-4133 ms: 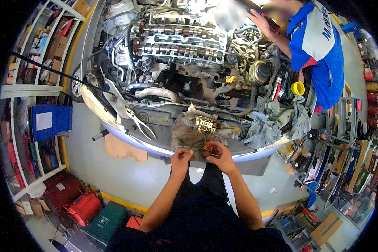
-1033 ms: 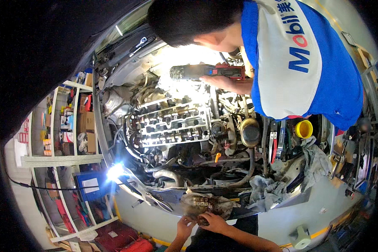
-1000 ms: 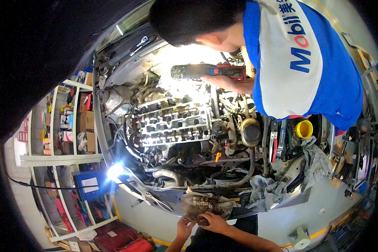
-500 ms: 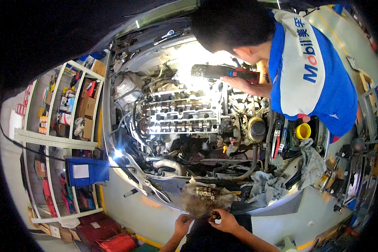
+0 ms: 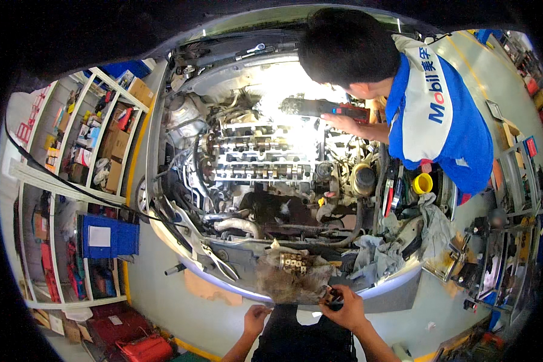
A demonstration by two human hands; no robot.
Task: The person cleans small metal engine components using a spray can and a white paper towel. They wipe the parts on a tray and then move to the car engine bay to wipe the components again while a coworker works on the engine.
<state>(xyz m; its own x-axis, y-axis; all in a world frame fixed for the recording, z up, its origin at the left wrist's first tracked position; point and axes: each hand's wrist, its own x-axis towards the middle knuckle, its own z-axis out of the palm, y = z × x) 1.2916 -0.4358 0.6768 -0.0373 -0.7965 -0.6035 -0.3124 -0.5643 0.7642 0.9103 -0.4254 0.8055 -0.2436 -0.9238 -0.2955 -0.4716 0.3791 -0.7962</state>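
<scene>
A: Where is the part?

B: Small dark part (image 5: 332, 295) in the person's right hand (image 5: 347, 309), fingers closed round it, near the right side of the stained cloth (image 5: 277, 289). Left hand (image 5: 256, 318) apart from it, fingers curled in, tips close together; cannot tell whether they pinch anything.

A: Risks?

B: A slip, chiefly. Part looks greasy and one hand alone holds it at the car's front edge; if the grip loosens, it could fall to the floor (image 5: 163, 301). Second: the metal pieces (image 5: 294, 261) sit in rows on the cloth. A tug or a brushing wrist could ruck it and mix or roll them. Stray bits might also drop into the engine bay (image 5: 277, 208), which lies open beyond.

A: Hard to read?

B: Most of the part; the right fingers cover it and it is small and dark. Glare from the work lamp (image 5: 320, 108) in the co-worker's hand (image 5: 342, 123) washes out the upper engine. Person's forearms cut off at the lower edge. Underside of the cloth hidden.
</scene>
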